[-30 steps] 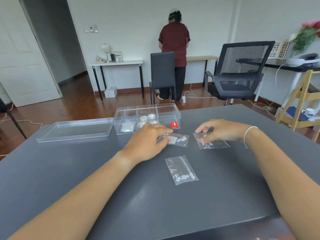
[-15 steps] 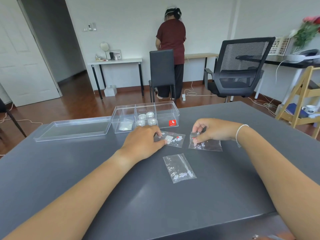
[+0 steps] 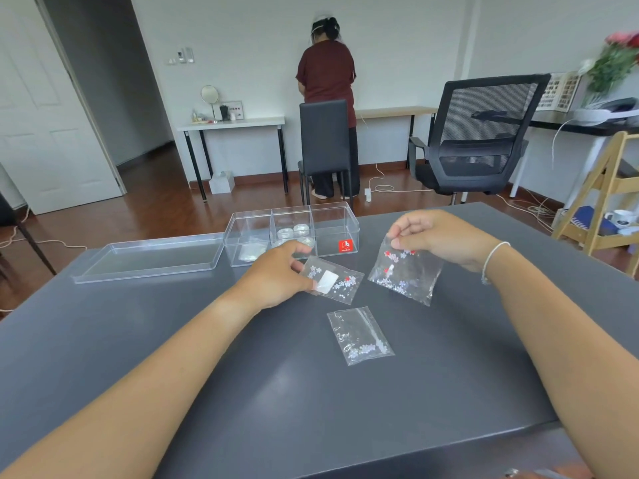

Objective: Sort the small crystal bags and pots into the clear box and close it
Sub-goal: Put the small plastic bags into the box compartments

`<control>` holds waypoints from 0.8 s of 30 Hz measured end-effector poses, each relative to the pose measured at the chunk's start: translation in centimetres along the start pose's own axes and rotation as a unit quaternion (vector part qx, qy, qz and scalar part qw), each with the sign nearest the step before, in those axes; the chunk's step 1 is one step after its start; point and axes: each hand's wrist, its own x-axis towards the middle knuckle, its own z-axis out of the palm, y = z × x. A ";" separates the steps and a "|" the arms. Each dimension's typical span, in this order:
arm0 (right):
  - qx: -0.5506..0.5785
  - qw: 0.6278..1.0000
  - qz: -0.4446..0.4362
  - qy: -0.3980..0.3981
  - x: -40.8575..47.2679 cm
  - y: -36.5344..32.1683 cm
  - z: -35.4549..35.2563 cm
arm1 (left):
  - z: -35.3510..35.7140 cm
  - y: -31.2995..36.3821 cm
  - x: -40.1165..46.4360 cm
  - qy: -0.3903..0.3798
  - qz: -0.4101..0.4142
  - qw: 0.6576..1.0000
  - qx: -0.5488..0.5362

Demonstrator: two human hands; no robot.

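A clear three-compartment box point(image 3: 333, 221) stands open at the table's far side, with small round pots point(image 3: 292, 232) in its middle compartment and something pale in the left one. My right hand point(image 3: 439, 238) pinches the top edge of a crystal bag point(image 3: 406, 274) and holds it lifted just off the table. My left hand point(image 3: 276, 276) grips the left end of a second bag point(image 3: 337, 281) with a white label, lying flat. A third bag point(image 3: 359, 335) lies loose nearer me.
The box's clear lid point(image 3: 148, 257) lies flat to the left of the box. The table point(image 3: 276, 392) is dark grey. Beyond it stand a black office chair point(image 3: 480, 133) and a black dining chair point(image 3: 325, 140), and a person point(image 3: 326, 77) faces the wall.
My right hand has pinched its bag and raised it off the table, tilting it upright. My left hand has closed on the labelled bag's end. The third bag has not moved.
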 end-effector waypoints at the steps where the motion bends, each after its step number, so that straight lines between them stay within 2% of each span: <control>1: 0.019 1.000 -0.004 0.015 0.0 -0.1 -0.1 | 0.0 0.0 0.0 0.005 -0.005 1.000 -0.007; 5: 0.118 0.988 -0.019 0.093 0.3 -0.5 -0.4 | -0.6 -0.1 0.1 0.018 -0.014 0.998 -0.063; 9: 0.205 0.963 0.002 0.174 1.5 -1.4 -0.2 | -1.3 -0.2 0.2 0.032 -0.017 0.991 -0.129; 19: 0.194 0.923 0.022 0.331 6.9 -3.7 3.0 | -2.5 -1.0 0.3 0.115 0.020 0.972 -0.206; 24: 0.158 0.923 0.017 0.351 8.9 -4.0 4.1 | -2.9 -1.7 0.5 0.130 0.045 0.961 -0.238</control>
